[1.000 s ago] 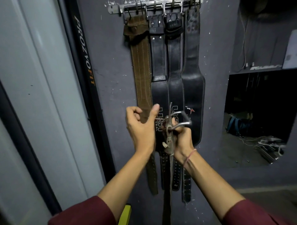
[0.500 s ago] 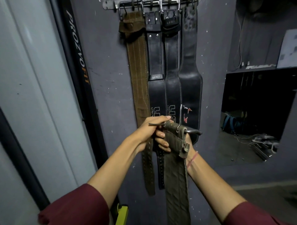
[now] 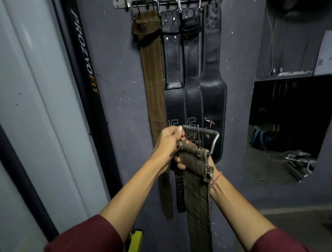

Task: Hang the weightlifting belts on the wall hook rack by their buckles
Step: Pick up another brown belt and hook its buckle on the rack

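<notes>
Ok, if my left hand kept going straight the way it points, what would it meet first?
Probably the left black belt hanging just behind it; your left hand already holds the olive belt's buckle. Depth is unclear.

Five belts: one brown belt (image 3: 154,81) and three black belts (image 3: 212,86) hanging upper centre, one olive belt (image 3: 197,206) lower centre. One hook rack (image 3: 122,3). Two hands: left hand (image 3: 167,142), right hand (image 3: 179,162).

Right hand (image 3: 180,165) mostly behind olive belt (image 3: 197,197); belt tail cut off below; hook rack (image 3: 161,2) clipped at top.
</notes>
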A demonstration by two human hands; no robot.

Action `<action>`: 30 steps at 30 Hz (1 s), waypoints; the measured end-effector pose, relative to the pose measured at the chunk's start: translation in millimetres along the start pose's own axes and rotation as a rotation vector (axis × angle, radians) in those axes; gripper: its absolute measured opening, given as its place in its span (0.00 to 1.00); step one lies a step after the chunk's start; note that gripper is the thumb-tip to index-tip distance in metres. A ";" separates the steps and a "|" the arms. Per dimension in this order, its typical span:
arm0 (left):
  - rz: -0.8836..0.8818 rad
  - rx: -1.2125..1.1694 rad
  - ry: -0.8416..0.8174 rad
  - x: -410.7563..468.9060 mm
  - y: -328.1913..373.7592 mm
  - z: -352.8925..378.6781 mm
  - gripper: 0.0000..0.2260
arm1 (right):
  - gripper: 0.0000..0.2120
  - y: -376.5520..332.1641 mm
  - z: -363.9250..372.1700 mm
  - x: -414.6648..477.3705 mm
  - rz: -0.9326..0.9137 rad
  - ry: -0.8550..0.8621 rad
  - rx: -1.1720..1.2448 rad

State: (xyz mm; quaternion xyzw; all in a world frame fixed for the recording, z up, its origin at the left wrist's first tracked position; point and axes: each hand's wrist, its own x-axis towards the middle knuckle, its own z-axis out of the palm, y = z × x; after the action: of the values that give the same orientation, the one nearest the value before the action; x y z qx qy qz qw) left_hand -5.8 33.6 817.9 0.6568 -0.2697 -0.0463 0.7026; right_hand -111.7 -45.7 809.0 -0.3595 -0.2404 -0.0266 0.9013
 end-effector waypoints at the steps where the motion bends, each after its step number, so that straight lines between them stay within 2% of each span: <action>1: 0.028 -0.032 0.030 1.2 -2.3 1.3 0.17 | 0.14 4.9 -1.4 7.2 0.070 0.039 -0.170; 2: 0.051 -0.090 0.063 2.7 -4.9 2.9 0.17 | 0.06 1.9 -14.1 12.0 0.096 0.221 -0.172; 3: 0.066 -0.168 0.108 3.3 -6.3 4.4 0.17 | 0.07 -1.5 -28.2 12.3 0.072 0.291 -0.274; 5: 0.101 -0.317 0.232 5.5 -5.9 7.4 0.16 | 0.11 -6.0 -46.5 21.0 0.050 0.283 -0.343; 7: 0.169 -0.387 0.357 11.2 -5.0 7.4 0.16 | 0.15 -6.5 -59.1 28.7 0.011 0.394 -0.458; 8: 0.203 -0.402 0.407 14.6 -4.5 6.7 0.16 | 0.19 -9.3 -62.6 27.8 -0.008 0.410 -0.483; 10: 0.255 -0.426 0.478 20.7 0.4 6.0 0.16 | 0.30 -17.5 -64.2 25.1 -0.028 0.335 -0.484; 12: 0.279 -0.434 0.521 25.9 5.3 5.2 0.16 | 0.33 -19.2 -61.4 29.1 -0.101 0.283 -0.572; 16: 0.285 -0.338 0.540 39.0 17.6 -4.8 0.15 | 0.15 -14.1 -55.6 55.3 -0.309 0.315 -0.795; 19: 0.362 -0.123 0.530 49.4 26.5 -24.1 0.11 | 0.08 -10.6 -46.4 85.7 -0.445 0.392 -0.779; 21: 0.456 0.126 0.495 55.8 28.2 -41.6 0.13 | 0.09 -7.6 -38.8 114.6 -0.494 0.492 -0.745; 23: 0.472 0.267 0.490 63.6 27.7 -56.9 0.15 | 0.13 -3.5 -37.1 147.3 -0.522 0.555 -0.761; 27: 0.482 0.315 0.653 99.2 31.9 -76.7 0.19 | 0.15 1.8 -29.1 208.6 -0.569 0.549 -0.845; 30: 0.592 0.259 0.727 132.9 47.5 -92.2 0.20 | 0.14 -1.4 -14.3 250.0 -0.643 0.564 -0.846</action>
State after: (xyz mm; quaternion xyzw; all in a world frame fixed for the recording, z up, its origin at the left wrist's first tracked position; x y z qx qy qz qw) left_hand 134.0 67.0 906.0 0.6075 -0.1856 0.4223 0.6466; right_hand 114.7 -25.0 914.1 -0.5751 -0.0575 -0.4856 0.6558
